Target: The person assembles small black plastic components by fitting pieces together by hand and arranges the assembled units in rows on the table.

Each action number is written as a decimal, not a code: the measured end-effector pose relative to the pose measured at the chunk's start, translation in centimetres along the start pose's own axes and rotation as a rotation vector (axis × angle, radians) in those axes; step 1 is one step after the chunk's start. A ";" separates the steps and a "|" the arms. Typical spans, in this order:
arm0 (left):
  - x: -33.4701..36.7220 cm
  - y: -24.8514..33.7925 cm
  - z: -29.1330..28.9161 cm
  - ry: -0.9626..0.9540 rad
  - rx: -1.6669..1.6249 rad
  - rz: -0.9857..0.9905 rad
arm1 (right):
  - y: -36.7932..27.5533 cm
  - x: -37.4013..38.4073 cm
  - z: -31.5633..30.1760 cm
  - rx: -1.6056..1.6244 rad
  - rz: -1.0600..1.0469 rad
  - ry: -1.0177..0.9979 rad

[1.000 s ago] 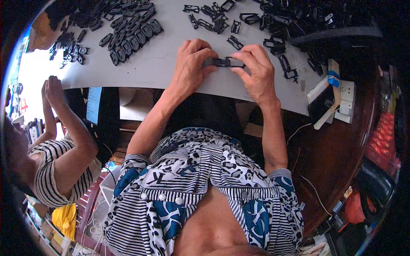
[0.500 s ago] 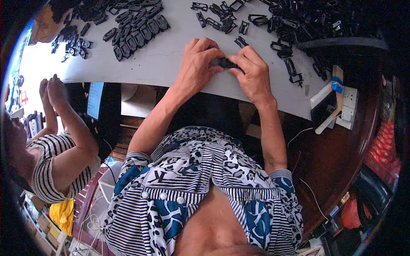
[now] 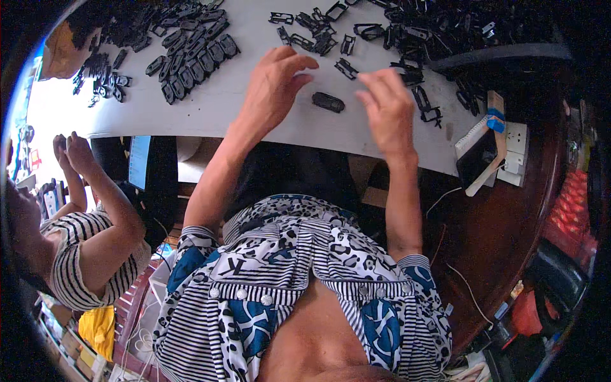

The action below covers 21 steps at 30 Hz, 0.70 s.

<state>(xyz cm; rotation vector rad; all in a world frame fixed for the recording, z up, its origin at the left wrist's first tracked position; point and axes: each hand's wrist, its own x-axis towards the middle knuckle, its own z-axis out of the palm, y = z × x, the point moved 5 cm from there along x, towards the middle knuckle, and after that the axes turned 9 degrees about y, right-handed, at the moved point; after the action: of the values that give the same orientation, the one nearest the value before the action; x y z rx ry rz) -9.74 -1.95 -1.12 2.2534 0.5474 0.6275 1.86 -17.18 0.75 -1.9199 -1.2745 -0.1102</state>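
Note:
A small black oblong plastic casing (image 3: 328, 102) lies flat on the white table, between my two hands and touching neither. My left hand (image 3: 275, 86) hovers to its left, fingers bent but apart, with nothing in them. On the other side my right hand (image 3: 386, 105) is raised, thumb and fingers apart and slightly blurred, also holding nothing. Just beyond the right fingertips is a black open plastic frame (image 3: 346, 69). Another such frame (image 3: 347, 44) lies a little farther off.
Rows of black casings (image 3: 197, 67) lie at the far left, a heap of black frames (image 3: 445, 32) at the far right. A notepad (image 3: 471, 143) and white power strip (image 3: 514, 153) sit at the right edge. At left, a co-worker in a striped top (image 3: 89, 254) has both hands raised.
Both hands have let go of the black casing, which now rests on the table. They have moved apart, the left hand leftward and the right hand slightly rightward. The view has shifted a little.

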 end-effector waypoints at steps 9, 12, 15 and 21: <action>3.7 2.7 5.0 -0.048 0.276 0.434 | 4.4 3.5 -3.8 -0.538 -0.026 0.028; 3.2 2.1 5.1 -0.067 0.211 0.393 | 5.6 3.8 -1.3 -0.662 -0.081 -0.126; 2.7 1.9 4.4 -0.085 0.119 0.289 | 5.6 4.1 -1.6 -0.507 -0.094 -0.040; 2.1 1.5 3.8 -0.018 0.034 0.199 | 6.1 3.1 -0.9 0.285 0.366 0.117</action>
<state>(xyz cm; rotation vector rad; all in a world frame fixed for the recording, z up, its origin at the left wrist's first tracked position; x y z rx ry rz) -5.55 -3.79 -1.83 2.3622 0.3291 0.6999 8.54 -16.51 -0.67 -1.8335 -0.7979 0.1385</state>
